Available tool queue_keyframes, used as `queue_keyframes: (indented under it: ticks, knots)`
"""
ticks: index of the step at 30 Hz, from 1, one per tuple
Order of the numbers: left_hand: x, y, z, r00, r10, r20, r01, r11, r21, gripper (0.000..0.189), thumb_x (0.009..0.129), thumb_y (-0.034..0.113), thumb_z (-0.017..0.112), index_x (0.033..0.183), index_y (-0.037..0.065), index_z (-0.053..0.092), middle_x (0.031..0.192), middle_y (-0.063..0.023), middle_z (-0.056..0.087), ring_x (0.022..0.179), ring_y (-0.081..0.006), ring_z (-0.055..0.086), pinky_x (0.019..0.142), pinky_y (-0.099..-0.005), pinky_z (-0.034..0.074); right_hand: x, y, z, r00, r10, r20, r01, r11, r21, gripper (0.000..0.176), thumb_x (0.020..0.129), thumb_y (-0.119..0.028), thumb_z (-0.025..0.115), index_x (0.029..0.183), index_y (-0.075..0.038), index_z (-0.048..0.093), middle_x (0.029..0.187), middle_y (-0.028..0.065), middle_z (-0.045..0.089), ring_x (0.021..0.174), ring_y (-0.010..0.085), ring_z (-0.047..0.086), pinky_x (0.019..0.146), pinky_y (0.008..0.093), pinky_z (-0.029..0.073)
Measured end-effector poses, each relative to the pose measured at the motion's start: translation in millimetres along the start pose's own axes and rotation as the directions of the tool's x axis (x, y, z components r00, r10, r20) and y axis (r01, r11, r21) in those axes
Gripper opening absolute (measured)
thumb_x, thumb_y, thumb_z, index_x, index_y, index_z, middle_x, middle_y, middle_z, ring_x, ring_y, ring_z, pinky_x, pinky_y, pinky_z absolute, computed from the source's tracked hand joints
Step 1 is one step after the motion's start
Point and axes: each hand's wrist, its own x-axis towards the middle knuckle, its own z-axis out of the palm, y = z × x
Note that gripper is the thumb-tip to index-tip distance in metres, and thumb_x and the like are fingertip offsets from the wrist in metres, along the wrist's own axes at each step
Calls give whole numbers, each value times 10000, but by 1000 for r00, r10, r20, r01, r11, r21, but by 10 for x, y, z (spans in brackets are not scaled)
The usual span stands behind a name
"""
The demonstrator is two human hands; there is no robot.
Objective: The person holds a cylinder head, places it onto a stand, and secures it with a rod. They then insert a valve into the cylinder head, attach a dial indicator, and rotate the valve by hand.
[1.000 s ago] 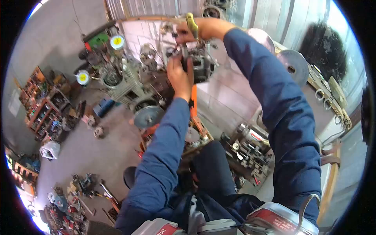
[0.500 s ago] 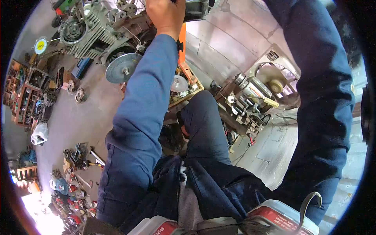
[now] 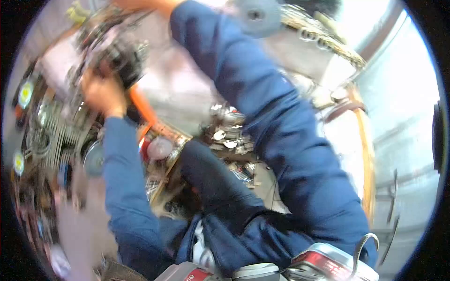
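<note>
My left hand [image 3: 104, 93] is smeared by motion at the upper left. It is against or right beside a dark, machine-like assembly [image 3: 125, 63], and its fingers cannot be made out. At the top edge, my right hand [image 3: 157, 4] is partly cut off and blurred, reaching leftward over the upper part of that machinery. Whether either hand holds anything is hidden by the blur. An orange bar [image 3: 143, 107] slants down just below the dark assembly. Close to my left sleeve is a grey disc [image 3: 94, 159].
A wooden-edged tray [image 3: 171, 161] with a pale round part stands by my knee. Finned metal engine parts [image 3: 63, 131] crowd the left. Metal machinery [image 3: 229, 133] sits beyond my leg. A large grey disc [image 3: 255, 16] and a row of rings [image 3: 311, 37] are at the top.
The whole view has swung and blurred. My right arm has come across from the right edge to the top middle, bringing its hand into view. My left hand appears lower and farther left.
</note>
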Motion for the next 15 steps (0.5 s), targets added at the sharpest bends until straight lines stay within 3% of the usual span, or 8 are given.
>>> queue_keyframes:
  ticks: [1, 3, 4, 5, 7, 11, 13, 15]
  knots:
    - [27, 67, -92, 996, -70, 55, 73, 996, -59, 495, 997, 473, 625, 1079, -3, 734, 1070, -177, 728, 998, -362, 673, 867, -448, 543, -330, -62, -264, 914, 246, -323, -188, 961, 201, 243, 1004, -189, 577, 1106, 29, 605, 924, 249, 682, 901, 441, 669, 788, 471, 528]
    - [-25, -23, 40, 975, -168, 143, 199, 949, -244, 522, 994, 459, 636, 1158, -31, 708, 1181, -208, 708, 1087, -388, 657, 957, -466, 524, -1085, -218, -924, 757, 458, -465, -349, 886, 304, 233, 971, -193, 676, 901, 27, 645, 773, 156, 685, 699, 241, 640, 670, 376, 512]
    - [47, 41, -61, 983, -104, 153, 123, 985, -118, 501, 1000, 436, 636, 1162, -32, 709, 1203, -212, 699, 1109, -395, 649, 985, -479, 509, -1425, -576, -1327, 599, 672, -435, -438, 730, 525, 227, 985, -180, 670, 906, 31, 639, 747, 113, 657, 702, 146, 603, 654, 333, 491]
    - [56, 5, -57, 981, -75, 181, 98, 988, -123, 623, 1004, 507, 612, 1235, -68, 676, 1281, -257, 658, 1172, -405, 629, 1009, -461, 495, -1840, -716, -1606, 563, 711, -420, -485, 696, 529, 183, 1029, -153, 625, 972, 21, 634, 834, 16, 620, 778, 70, 538, 700, 255, 466]
    - [-15, -172, 38, 978, -72, 196, 100, 985, -139, 635, 1001, 521, 611, 1242, -63, 679, 1313, -251, 650, 1186, -399, 628, 1013, -460, 492, -2611, -957, -2023, 432, 748, -504, -610, 654, 448, 173, 1020, -164, 636, 991, 6, 633, 799, 57, 651, 736, 108, 579, 665, 300, 494]
    - [26, -333, 213, 988, -23, 154, 49, 985, -167, 573, 983, 507, 653, 1228, -8, 709, 1190, -205, 695, 989, -349, 677, 863, -437, 533, -3722, -1432, -3173, 160, 631, -759, -750, 577, 322, 310, 1026, -123, 607, 1293, -24, 485, 1055, 79, 624, 869, 111, 565, 710, 279, 509]
    - [104, -375, 162, 968, -22, 252, 83, 969, -234, 583, 985, 520, 645, 1228, -6, 715, 1162, -202, 702, 957, -338, 676, 836, -424, 536, -3702, -1922, -3828, 9, 340, -940, -787, 583, 203, 413, 1025, -62, 568, 1394, -28, 384, 1148, 107, 583, 947, 163, 612, 711, 287, 556]
    - [93, -562, 332, 979, 27, 203, 17, 977, -214, 587, 985, 523, 644, 1229, -5, 719, 1139, -199, 711, 939, -333, 677, 822, -408, 539, -3986, -2211, -4413, 77, -77, -994, -777, 621, -108, 471, 1010, -23, 530, 1440, -8, 341, 1184, 148, 577, 1012, 195, 609, 772, 316, 565]
